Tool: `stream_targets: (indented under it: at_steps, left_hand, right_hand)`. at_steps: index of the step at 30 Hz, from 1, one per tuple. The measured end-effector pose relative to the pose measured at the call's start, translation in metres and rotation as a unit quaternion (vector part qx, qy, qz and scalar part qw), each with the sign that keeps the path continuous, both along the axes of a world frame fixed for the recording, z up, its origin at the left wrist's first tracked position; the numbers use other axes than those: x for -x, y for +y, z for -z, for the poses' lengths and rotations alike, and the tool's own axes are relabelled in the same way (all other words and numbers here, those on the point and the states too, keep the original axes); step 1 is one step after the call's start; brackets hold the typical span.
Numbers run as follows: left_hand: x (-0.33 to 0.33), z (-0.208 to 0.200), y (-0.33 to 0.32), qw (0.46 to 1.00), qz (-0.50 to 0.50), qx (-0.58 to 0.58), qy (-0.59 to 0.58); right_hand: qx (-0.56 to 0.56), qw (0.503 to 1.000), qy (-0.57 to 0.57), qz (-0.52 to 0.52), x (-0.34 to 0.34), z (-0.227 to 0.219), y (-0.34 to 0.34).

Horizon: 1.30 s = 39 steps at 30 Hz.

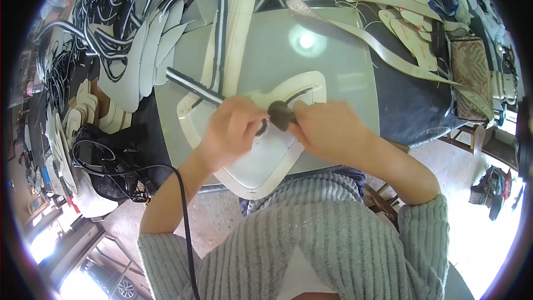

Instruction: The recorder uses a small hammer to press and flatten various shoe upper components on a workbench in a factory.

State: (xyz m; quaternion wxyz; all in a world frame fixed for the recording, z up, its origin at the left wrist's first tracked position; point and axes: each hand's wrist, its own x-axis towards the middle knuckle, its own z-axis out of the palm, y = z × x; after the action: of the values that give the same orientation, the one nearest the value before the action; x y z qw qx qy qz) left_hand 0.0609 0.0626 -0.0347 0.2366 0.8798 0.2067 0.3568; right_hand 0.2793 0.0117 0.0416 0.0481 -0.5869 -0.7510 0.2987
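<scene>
A flat white piece with a cream border lies on the pale green board, its rounded lower end reaching past the near edge. My left hand is closed in a pinch on a black-and-white striped strip, slightly blurred. The strip runs up and away to the left, and a short dark curl of it shows beside my fingertips. My right hand is wrapped round a hammer with a dark, blunt head; its handle is mostly hidden in my grip. The hammer head sits just right of my left fingertips, over the white piece.
Piled striped strips and white cut pieces crowd the left. A long cream band loops across the far right, near beige cut pieces and a patterned box. A black cable hangs past my left arm.
</scene>
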Motion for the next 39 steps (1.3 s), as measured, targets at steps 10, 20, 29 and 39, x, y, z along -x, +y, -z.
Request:
stream_targets:
  at_steps: [10, 20, 29, 39]
  left_hand:
    - [0.002, -0.025, -0.011, 0.984, -0.159, 0.063, 0.049]
    - [0.013, -0.014, -0.063, 0.975, -0.181, -0.002, 0.127]
    - [0.030, -0.020, -0.050, 0.991, 0.004, 0.033, 0.128]
    - [0.032, -0.024, -0.074, 0.990, -0.056, 0.008, 0.129]
  right_hand:
    - [0.016, 1.000, 0.013, -0.010, -0.006, 0.011, 0.001]
    - [-0.012, 0.998, -0.025, -0.051, -0.012, 0.008, 0.007]
    - [-0.219, 0.971, 0.089, 0.030, -0.041, 0.029, 0.007]
    - [0.132, 0.969, 0.211, 0.016, -0.059, 0.024, 0.016]
